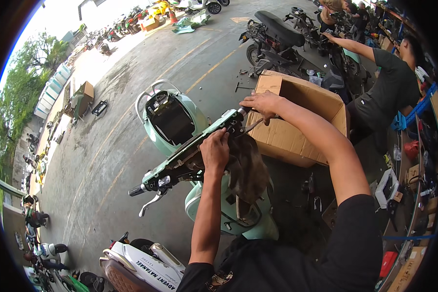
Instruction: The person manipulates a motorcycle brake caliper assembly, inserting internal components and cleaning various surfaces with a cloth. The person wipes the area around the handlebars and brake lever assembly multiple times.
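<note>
A pale green scooter stands in front of me, its handlebar [173, 167] running from lower left to upper right. My left hand [214, 151] is closed over the handlebar's near edge around its middle, with its fingertips on the top. At the right end, my right hand [265, 104] wraps the handlebar grip, thumb underneath by the brake lever. Below the bar hangs a brown, worn cloth-like piece [248, 168]. At the left end are a bare black grip [136, 190] and a silver brake lever [151, 203]. Beyond the bar sits the opened green front shell [173, 119], dark inside.
An open cardboard box [297, 131] stands right of the handlebar. A co-worker in a dark shirt [394, 80] reaches toward another motorbike. A partly stripped motorbike [277, 39] is farther off. A white scooter [141, 267] stands at lower left; parts-laden shelves [423, 160] line the right.
</note>
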`<act>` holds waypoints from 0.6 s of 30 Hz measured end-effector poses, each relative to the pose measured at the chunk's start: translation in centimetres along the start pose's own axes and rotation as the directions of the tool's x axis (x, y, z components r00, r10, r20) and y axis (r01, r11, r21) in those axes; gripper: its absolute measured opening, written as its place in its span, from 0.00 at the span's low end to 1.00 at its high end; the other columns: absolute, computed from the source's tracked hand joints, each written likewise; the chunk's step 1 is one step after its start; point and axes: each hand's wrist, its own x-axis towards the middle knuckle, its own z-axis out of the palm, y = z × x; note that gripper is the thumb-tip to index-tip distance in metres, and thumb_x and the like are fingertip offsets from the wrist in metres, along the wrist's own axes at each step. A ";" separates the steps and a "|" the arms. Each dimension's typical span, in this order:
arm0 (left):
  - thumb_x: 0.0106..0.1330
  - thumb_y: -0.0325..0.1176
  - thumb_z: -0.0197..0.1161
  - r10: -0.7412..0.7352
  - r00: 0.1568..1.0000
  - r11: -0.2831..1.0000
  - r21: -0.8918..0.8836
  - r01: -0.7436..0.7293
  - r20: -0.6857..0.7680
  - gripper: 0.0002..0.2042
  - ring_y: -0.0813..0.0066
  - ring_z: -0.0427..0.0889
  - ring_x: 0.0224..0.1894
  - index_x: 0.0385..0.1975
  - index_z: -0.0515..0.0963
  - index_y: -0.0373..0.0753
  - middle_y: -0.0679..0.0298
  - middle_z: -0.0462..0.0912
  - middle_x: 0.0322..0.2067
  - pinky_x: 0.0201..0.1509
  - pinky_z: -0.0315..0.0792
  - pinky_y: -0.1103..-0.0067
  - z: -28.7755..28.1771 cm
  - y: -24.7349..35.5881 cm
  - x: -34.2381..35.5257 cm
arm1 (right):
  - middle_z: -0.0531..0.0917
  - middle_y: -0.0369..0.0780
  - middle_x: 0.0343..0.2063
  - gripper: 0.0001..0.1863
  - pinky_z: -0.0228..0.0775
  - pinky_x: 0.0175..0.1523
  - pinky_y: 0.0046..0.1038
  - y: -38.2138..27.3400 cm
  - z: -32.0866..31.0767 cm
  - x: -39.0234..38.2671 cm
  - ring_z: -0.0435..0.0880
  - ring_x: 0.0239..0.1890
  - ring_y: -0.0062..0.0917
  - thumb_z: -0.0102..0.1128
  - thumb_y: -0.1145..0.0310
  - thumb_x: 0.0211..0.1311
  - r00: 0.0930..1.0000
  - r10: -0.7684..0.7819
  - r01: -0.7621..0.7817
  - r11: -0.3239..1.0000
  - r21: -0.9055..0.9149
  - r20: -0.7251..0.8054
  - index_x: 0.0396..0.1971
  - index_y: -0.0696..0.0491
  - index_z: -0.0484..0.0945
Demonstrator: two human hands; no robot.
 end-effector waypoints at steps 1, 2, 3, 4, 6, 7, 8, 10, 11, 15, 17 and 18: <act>0.66 0.35 0.63 0.000 1.000 1.000 -0.001 0.000 -0.001 0.11 0.52 0.86 0.38 0.43 0.86 0.39 0.52 0.87 0.36 0.46 0.78 0.66 0.1 0.1 0.1 | 0.60 0.35 0.72 0.67 0.63 0.69 0.48 -0.1 0.2 -0.1 0.61 0.73 0.38 0.87 0.62 0.29 1.000 0.006 -0.007 1.000 0.024 0.029 0.74 0.38 0.52; 0.67 0.35 0.63 -0.009 1.000 1.000 -0.006 0.009 -0.011 0.11 0.50 0.86 0.37 0.43 0.86 0.39 0.50 0.86 0.34 0.45 0.77 0.65 0.2 0.2 0.1 | 0.60 0.35 0.72 0.67 0.63 0.69 0.48 -0.1 0.2 -0.1 0.61 0.73 0.38 0.87 0.62 0.29 1.000 0.006 -0.007 1.000 0.023 0.029 0.74 0.38 0.52; 0.68 0.35 0.62 -0.018 1.000 1.000 -0.009 0.018 -0.021 0.11 0.49 0.86 0.36 0.43 0.86 0.39 0.48 0.86 0.32 0.43 0.77 0.64 0.3 0.3 0.1 | 0.59 0.35 0.73 0.67 0.63 0.69 0.48 -0.2 0.2 -0.1 0.59 0.74 0.39 0.87 0.62 0.30 0.999 0.025 -0.025 1.000 0.008 0.038 0.74 0.38 0.51; 0.68 0.35 0.62 -0.017 1.000 1.000 -0.008 0.017 -0.021 0.11 0.49 0.86 0.36 0.43 0.86 0.39 0.48 0.86 0.32 0.43 0.77 0.64 0.3 0.4 0.2 | 0.58 0.35 0.73 0.67 0.63 0.70 0.48 -0.2 0.3 -0.1 0.58 0.74 0.40 0.87 0.63 0.31 0.998 0.045 -0.044 0.999 -0.004 0.047 0.74 0.38 0.50; 0.68 0.35 0.61 -0.066 0.998 0.998 -0.003 0.066 -0.013 0.11 0.48 0.85 0.35 0.43 0.86 0.39 0.47 0.85 0.31 0.42 0.77 0.63 0.2 0.4 0.3 | 0.59 0.35 0.72 0.67 0.64 0.70 0.47 -0.2 0.3 0.1 0.59 0.74 0.40 0.87 0.63 0.30 0.998 0.040 -0.040 0.999 0.005 0.045 0.74 0.38 0.51; 0.68 0.35 0.61 -0.065 0.998 0.998 -0.004 0.065 -0.012 0.11 0.48 0.85 0.35 0.43 0.86 0.39 0.47 0.85 0.31 0.42 0.77 0.63 0.2 0.4 0.3 | 0.61 0.35 0.71 0.67 0.65 0.69 0.47 0.0 0.5 0.3 0.60 0.73 0.40 0.87 0.63 0.30 0.998 0.038 -0.039 0.999 0.011 0.045 0.74 0.38 0.52; 0.68 0.36 0.62 -0.071 0.998 0.998 0.001 0.071 0.001 0.11 0.49 0.86 0.35 0.43 0.86 0.39 0.48 0.85 0.32 0.43 0.77 0.64 0.2 0.5 0.2 | 0.61 0.35 0.71 0.67 0.65 0.69 0.47 0.2 0.7 0.4 0.60 0.73 0.40 0.87 0.63 0.30 0.998 0.040 -0.040 0.999 0.012 0.045 0.74 0.38 0.52; 0.68 0.36 0.62 -0.076 0.997 0.997 0.007 0.076 0.014 0.11 0.50 0.86 0.36 0.44 0.86 0.39 0.49 0.86 0.33 0.44 0.77 0.64 0.2 0.5 0.1 | 0.63 0.36 0.70 0.66 0.65 0.69 0.47 0.5 0.9 0.5 0.61 0.73 0.39 0.87 0.64 0.29 1.000 0.008 -0.007 1.000 0.025 -0.005 0.73 0.39 0.54; 0.67 0.36 0.63 -0.050 0.999 0.999 -0.011 0.050 0.016 0.11 0.52 0.86 0.37 0.44 0.86 0.40 0.52 0.87 0.35 0.45 0.78 0.66 0.2 0.3 0.0 | 0.63 0.36 0.70 0.66 0.65 0.69 0.47 0.5 0.9 0.6 0.61 0.73 0.39 0.87 0.64 0.29 1.000 0.007 -0.007 1.000 0.025 -0.006 0.73 0.39 0.54; 0.65 0.37 0.66 -0.041 0.997 0.999 -0.011 0.042 0.069 0.12 0.57 0.86 0.41 0.45 0.86 0.41 0.60 0.87 0.43 0.49 0.78 0.68 -0.1 0.0 -0.2 | 0.72 0.35 0.64 0.58 0.67 0.66 0.47 0.1 0.4 0.6 0.70 0.67 0.36 0.86 0.62 0.31 0.998 -0.018 0.018 1.000 -0.008 -0.057 0.69 0.40 0.62; 0.64 0.37 0.66 -0.055 0.995 0.998 -0.019 0.057 0.077 0.12 0.57 0.86 0.42 0.44 0.86 0.42 0.60 0.87 0.44 0.50 0.78 0.68 -0.1 0.0 -0.2 | 0.75 0.35 0.61 0.53 0.66 0.65 0.47 0.1 0.3 0.9 0.73 0.65 0.35 0.84 0.61 0.35 0.997 -0.011 0.009 1.000 -0.029 -0.074 0.68 0.40 0.65; 0.64 0.37 0.66 -0.070 0.994 0.997 -0.026 0.072 0.086 0.12 0.57 0.86 0.42 0.44 0.87 0.42 0.61 0.87 0.44 0.50 0.78 0.68 -0.2 0.0 -0.2 | 0.78 0.35 0.57 0.46 0.64 0.66 0.48 0.1 0.3 1.3 0.75 0.63 0.34 0.81 0.61 0.40 0.997 -0.002 -0.002 0.999 -0.045 -0.083 0.65 0.39 0.69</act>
